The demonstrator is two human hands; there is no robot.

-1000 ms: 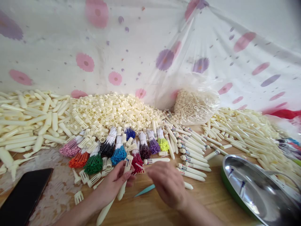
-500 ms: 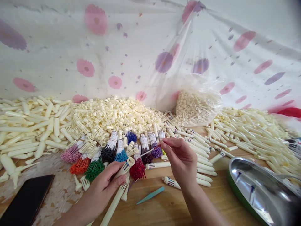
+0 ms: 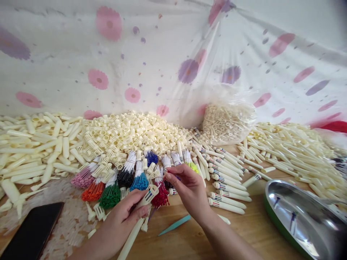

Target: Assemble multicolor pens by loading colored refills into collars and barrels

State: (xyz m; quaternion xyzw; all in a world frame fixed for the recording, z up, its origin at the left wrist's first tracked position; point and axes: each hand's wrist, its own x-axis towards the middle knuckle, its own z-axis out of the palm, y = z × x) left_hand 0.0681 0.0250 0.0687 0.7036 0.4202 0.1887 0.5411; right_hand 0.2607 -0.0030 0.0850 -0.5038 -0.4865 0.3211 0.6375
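Note:
My left hand [image 3: 123,213] is closed round a cream multicolour pen barrel [image 3: 129,241], its slotted open end [image 3: 150,195] tilted up and to the right. Coloured slivers show in some of the slots. Just above that end, my right hand [image 3: 187,189] pinches a thin pen refill, mostly hidden by the fingers, its white end close to the barrel's mouth. Behind the hands lie bundles of refills, among them red [image 3: 160,194], light blue [image 3: 139,181], black [image 3: 126,171], green [image 3: 110,195] and yellow [image 3: 194,166]. Below my right hand rest turquoise tweezers [image 3: 175,225].
Slotted cream pen tops [image 3: 130,131] are heaped at the back. Filled pens [image 3: 229,195] lie in a row on the right, near a shiny metal tray [image 3: 306,231]. A bag of small parts [image 3: 227,122] stands behind. A black phone [image 3: 32,231] lies at front left.
My right hand has moved left and down with the refill, toward the slotted end of the barrel. My left hand keeps its grip on the barrel and has hardly moved.

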